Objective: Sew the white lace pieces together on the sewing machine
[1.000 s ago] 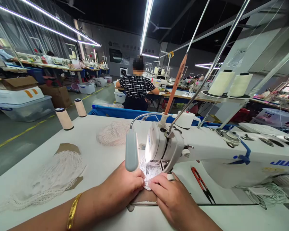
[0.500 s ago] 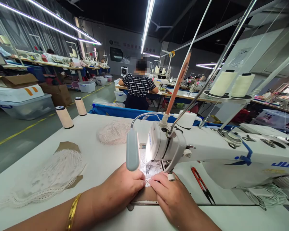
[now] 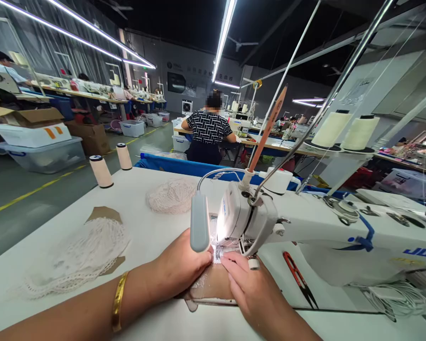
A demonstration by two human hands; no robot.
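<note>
Left hand (image 3: 181, 261) and right hand (image 3: 250, 282) pinching lace (image 3: 216, 258) at the machine (image 3: 233, 210), we seem mid-seam, with steady guiding called for next.

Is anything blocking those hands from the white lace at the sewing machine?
Nothing visible: the left hand and right hand are at the white lace, one on either side. The grey lamp only hides part of the left hand from view.

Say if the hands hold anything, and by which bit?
The left hand and right hand touch white lace at its near end, one each side; gripping or pressing, I can't tell.
</note>
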